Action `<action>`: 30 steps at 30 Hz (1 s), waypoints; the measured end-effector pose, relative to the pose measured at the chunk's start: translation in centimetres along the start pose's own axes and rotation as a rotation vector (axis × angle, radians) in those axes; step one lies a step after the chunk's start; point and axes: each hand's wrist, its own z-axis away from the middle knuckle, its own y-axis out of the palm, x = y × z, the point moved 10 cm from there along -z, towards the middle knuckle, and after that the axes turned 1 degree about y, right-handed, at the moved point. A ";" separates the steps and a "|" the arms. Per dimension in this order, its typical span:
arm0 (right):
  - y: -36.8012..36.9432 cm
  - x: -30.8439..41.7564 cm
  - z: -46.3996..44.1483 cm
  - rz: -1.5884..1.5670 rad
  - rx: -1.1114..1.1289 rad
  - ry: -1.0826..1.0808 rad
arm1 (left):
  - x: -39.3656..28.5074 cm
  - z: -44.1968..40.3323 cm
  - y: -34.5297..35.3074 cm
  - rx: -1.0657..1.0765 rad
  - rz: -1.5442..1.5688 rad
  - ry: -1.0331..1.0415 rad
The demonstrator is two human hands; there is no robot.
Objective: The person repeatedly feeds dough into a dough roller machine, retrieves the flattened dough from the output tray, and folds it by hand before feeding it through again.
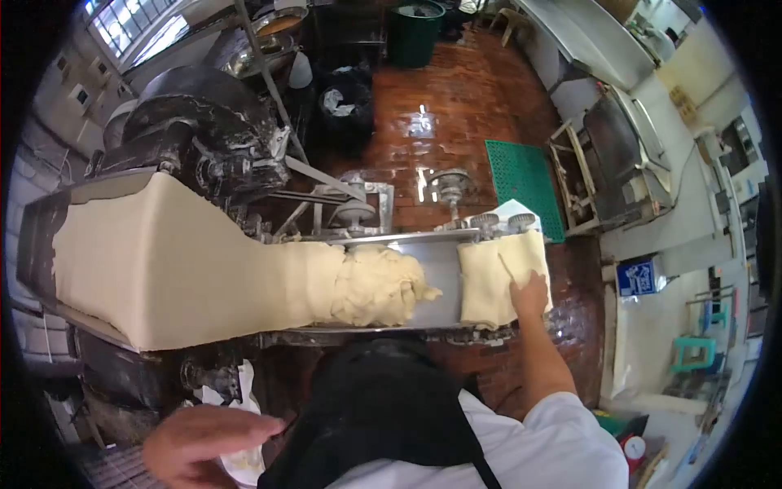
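A wide sheet of pale dough drapes over the machine at the left and runs onto a metal tray. Crumpled dough is heaped at its end, mid-tray. At the tray's right end lies a folded slab of dough. My right hand rests on this slab, near a raised edge or fold; what its fingers grip, if anything, is too small to tell. My left hand is low at the left, blurred, away from the dough, its fingers not clearly seen.
Dark machinery with belts stands behind the dough at the left. Gears sit at the tray's far right edge. Beyond are a green mat on the red tiled floor, a green bin and a metal-framed rack.
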 end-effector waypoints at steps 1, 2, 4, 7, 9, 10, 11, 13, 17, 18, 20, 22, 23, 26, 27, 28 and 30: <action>0.5 0.1 0.0 -0.018 -0.027 -0.072 | 2.5 -0.1 1.0 -0.012 0.070 -0.085; 0.5 0.5 0.0 -0.037 -0.054 -0.146 | 4.5 -0.4 1.9 -0.026 0.139 -0.169; -0.2 1.7 0.3 -0.208 0.124 -0.054 | 7.7 -0.8 3.6 -0.068 0.273 -0.289; -1.6 2.5 0.2 -0.206 0.079 -0.067 | 10.5 -1.2 5.8 -0.103 0.470 -0.386; -3.1 1.1 -1.2 -0.116 0.020 0.013 | 11.4 -1.3 6.1 -0.098 0.427 -0.420; -3.5 0.3 -2.0 -0.076 -0.006 0.053 | 11.8 -1.1 6.1 -0.097 0.402 -0.442; -1.9 -1.6 -2.9 -0.108 0.090 0.110 | 12.0 -0.9 6.0 -0.118 0.386 -0.433; 1.1 -4.6 -4.2 -0.163 0.287 0.226 | 12.4 -0.6 5.9 -0.158 0.356 -0.417; -0.1 -4.8 -5.6 -0.010 0.323 0.273 | 13.5 -0.2 6.4 -0.213 0.455 -0.442; 1.0 -4.5 -5.8 -0.101 0.446 0.275 | 13.8 -0.4 6.5 -0.194 0.439 -0.451; 3.1 -3.2 -5.7 -0.280 0.698 0.287 | 14.6 -0.8 6.9 -0.182 0.441 -0.481; 2.5 -0.7 -5.8 -0.217 0.610 0.091 | 15.5 -1.4 7.5 -0.178 0.483 -0.515; 3.2 0.0 -6.2 -0.145 0.583 -0.009 | 16.1 -1.8 7.8 -0.162 0.498 -0.531; 1.8 2.5 -5.9 -0.226 0.602 -0.112 | 18.9 -3.6 8.9 -0.115 0.563 -0.575; 1.1 3.7 -4.8 -0.468 0.689 -0.059 | 20.2 -4.2 9.3 -0.110 0.597 -0.602; 0.7 5.0 -3.8 -0.671 0.757 0.028 | 21.7 -4.7 9.9 -0.106 0.631 -0.633; -0.9 9.0 -1.7 -0.891 0.851 0.118 | 25.1 -6.1 10.4 -0.111 0.599 -0.648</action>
